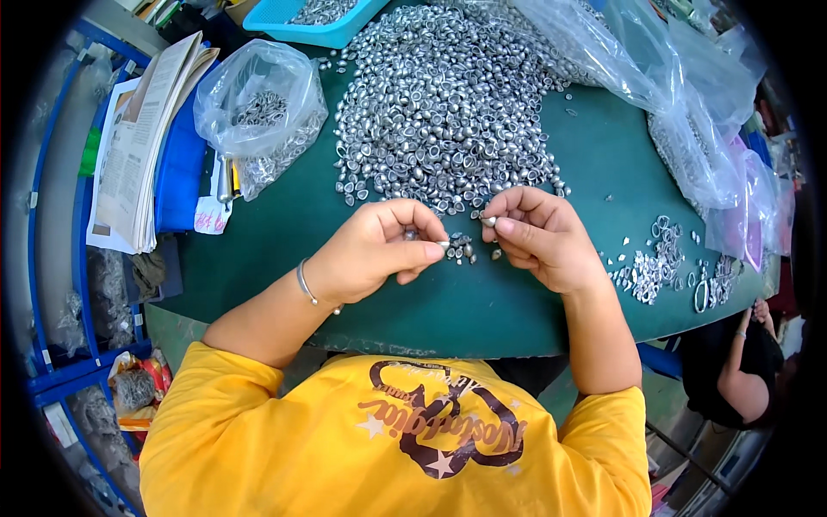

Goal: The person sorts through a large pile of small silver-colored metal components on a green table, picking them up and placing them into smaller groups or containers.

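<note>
Both my hands are raised over the near part of a green table [388, 302], just in front of a wide heap of small silver drop-shaped metal pieces [439, 112]. Thumb and forefinger of my left hand [383, 246] pinch a small metal piece [444, 245]; other pieces show behind its curled fingers. My right hand [538, 237] is closed in a pinch on another small metal piece [489, 221], its rounded side showing. Between the hands lies a little cluster of loose pieces [462, 250] on the tabletop. A silver bangle [305, 283] circles my left wrist.
Left of the heap stands an open clear bag [258, 112] of metal parts, beside papers [142, 146] and a blue bin [183, 172]. A light-blue basket [314, 33] is at the back. Plastic bags [689, 129] and small parts [650, 271] lie right. Another person [741, 370] sits at far right.
</note>
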Demonstrator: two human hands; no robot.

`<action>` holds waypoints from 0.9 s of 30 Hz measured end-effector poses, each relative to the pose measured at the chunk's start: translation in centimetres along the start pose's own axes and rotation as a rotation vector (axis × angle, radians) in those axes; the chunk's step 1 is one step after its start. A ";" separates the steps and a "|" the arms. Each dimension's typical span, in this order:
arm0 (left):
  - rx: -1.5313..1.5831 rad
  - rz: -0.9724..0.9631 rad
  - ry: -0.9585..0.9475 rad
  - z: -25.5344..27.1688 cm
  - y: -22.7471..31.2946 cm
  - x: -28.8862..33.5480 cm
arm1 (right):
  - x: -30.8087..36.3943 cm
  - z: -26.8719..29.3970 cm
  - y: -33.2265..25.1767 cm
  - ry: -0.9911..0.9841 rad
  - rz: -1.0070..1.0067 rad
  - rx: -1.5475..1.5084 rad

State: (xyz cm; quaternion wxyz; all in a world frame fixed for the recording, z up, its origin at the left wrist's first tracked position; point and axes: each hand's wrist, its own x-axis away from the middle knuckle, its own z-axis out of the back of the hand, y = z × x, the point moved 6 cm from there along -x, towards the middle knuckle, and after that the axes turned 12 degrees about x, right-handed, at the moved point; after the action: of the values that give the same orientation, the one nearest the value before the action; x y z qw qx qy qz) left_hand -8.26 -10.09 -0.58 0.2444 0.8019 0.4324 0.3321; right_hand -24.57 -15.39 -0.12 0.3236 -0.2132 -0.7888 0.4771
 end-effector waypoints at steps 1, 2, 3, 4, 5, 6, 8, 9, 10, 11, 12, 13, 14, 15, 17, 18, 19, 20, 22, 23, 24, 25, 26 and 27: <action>0.061 0.001 -0.039 0.0 0.0 -0.2 | -0.1 0.3 0.0 0.001 0.008 0.008; 0.056 -0.007 -0.046 0.0 0.0 -0.4 | -0.2 0.4 0.2 -0.023 -0.008 -0.084; 0.154 0.035 -0.026 0.0 -0.2 -0.4 | -0.2 0.5 0.4 -0.048 -0.024 -0.177; 0.253 0.079 -0.006 0.0 -0.5 -0.4 | -0.3 0.7 0.4 -0.047 -0.018 -0.169; 0.222 0.070 0.003 0.1 -0.4 -0.4 | -0.3 0.7 0.5 -0.066 -0.019 -0.205; 0.218 0.064 -0.005 0.2 -0.3 -0.4 | -0.3 0.7 0.4 -0.085 -0.020 -0.241; 0.293 0.048 -0.027 0.5 -0.3 -0.5 | -0.5 0.7 0.5 -0.057 -0.011 -0.238; 0.297 0.045 -0.016 0.6 -0.3 -0.5 | -0.5 0.6 0.2 -0.092 0.012 -0.269; 0.297 0.051 -0.017 0.5 -0.3 -0.5 | -0.4 0.5 0.2 -0.127 0.032 -0.310; 0.306 0.035 -0.019 0.5 -0.3 -0.6 | -0.5 0.7 0.1 -0.138 0.068 -0.347; 0.315 0.020 -0.022 0.5 -0.2 -0.6 | -0.4 0.7 -0.1 -0.132 0.069 -0.350; 0.315 0.030 -0.016 0.7 -0.3 -0.6 | -0.3 0.9 -0.4 -0.092 0.094 -0.363; 0.239 0.009 -0.002 1.0 -0.2 -0.7 | -0.3 1.2 -0.7 -0.051 0.118 -0.376; 0.163 -0.011 0.010 1.3 -0.2 -0.7 | 0.0 1.6 -1.0 -0.070 0.103 -0.298; -0.272 -0.178 0.093 1.0 0.6 -0.6 | 0.5 1.7 -1.7 -0.004 0.180 0.011; -0.628 -0.317 0.167 0.1 1.0 -0.6 | 0.8 1.7 -2.2 0.062 0.247 0.324; -0.834 -0.425 0.120 -1.0 1.5 -0.4 | 1.1 1.6 -2.2 0.037 0.230 0.360; -1.039 -0.533 0.070 -2.2 1.8 -0.3 | 1.3 1.4 -2.3 0.035 0.237 0.357; -1.226 -0.664 -0.020 -4.0 1.5 -0.5 | 1.5 1.1 -2.4 0.034 0.215 0.435; -1.291 -0.698 -0.051 -4.5 1.2 -0.8 | 1.5 0.9 -2.3 0.050 0.210 0.620; -1.356 -0.731 -0.081 -4.9 1.0 -0.9 | 1.6 0.4 -2.5 0.005 0.156 0.825; -1.395 -0.669 -0.106 -4.8 0.5 -1.5 | 1.7 0.1 -2.6 -0.012 0.291 1.022; -1.400 -0.678 -0.107 -4.8 0.4 -1.7 | 1.9 -0.3 -2.5 -0.030 0.429 1.216; -1.418 -0.677 -0.123 -4.8 0.2 -1.8 | 1.8 -0.1 -1.7 -0.028 0.319 1.309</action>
State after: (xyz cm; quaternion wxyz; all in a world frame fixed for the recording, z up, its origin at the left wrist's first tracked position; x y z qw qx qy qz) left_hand -12.50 -11.21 2.16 0.8089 0.2961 0.3239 0.3913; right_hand -25.82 -14.90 2.01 0.3016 -0.0807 -0.2998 0.9015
